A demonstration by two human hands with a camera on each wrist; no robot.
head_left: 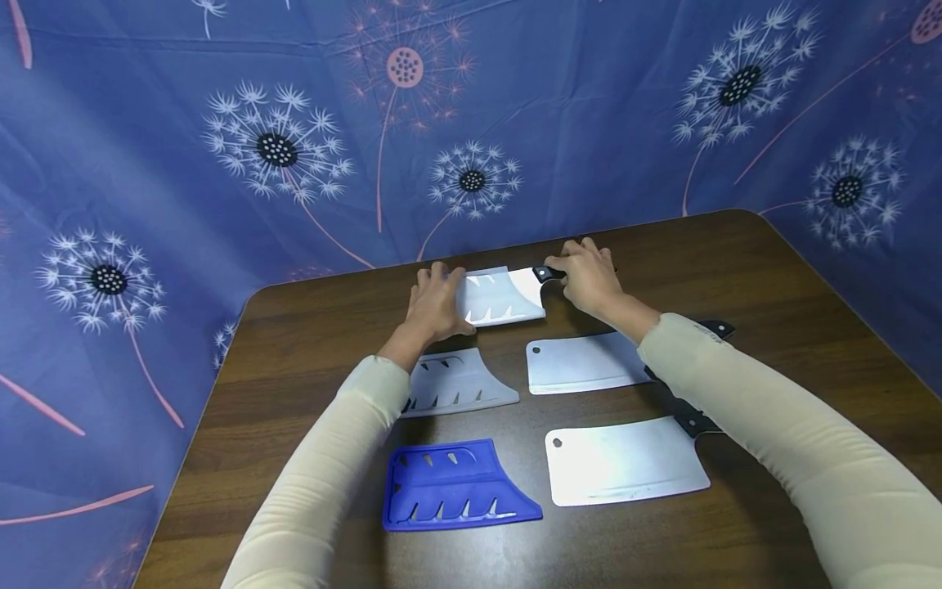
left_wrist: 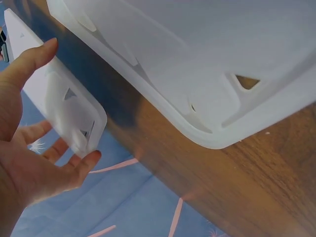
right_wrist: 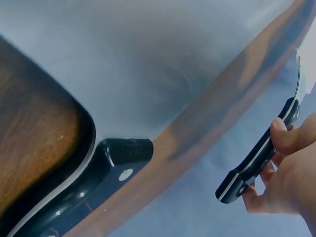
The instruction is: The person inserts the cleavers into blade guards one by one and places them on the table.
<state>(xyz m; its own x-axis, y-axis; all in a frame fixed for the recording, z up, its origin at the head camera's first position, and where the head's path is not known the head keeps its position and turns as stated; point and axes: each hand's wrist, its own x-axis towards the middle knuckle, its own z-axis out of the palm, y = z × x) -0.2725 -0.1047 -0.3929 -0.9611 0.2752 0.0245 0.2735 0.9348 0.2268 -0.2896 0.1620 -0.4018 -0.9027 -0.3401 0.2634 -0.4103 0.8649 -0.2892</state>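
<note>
At the far side of the table, a cleaver with a black handle has most of its blade inside a white blade guard. My left hand holds the guard's closed end, thumb on the near edge and fingers at the far edge. The right hand grips the handle, as the right wrist view also shows. A strip of bare blade shows between guard and handle. Nearer me lie a second pale guard, partly behind my left forearm, and a blue guard.
Right of the guards lie two more cleavers, an upper cleaver and a lower cleaver, their handles partly under my right forearm. The brown wooden table ends at a blue dandelion-patterned cloth.
</note>
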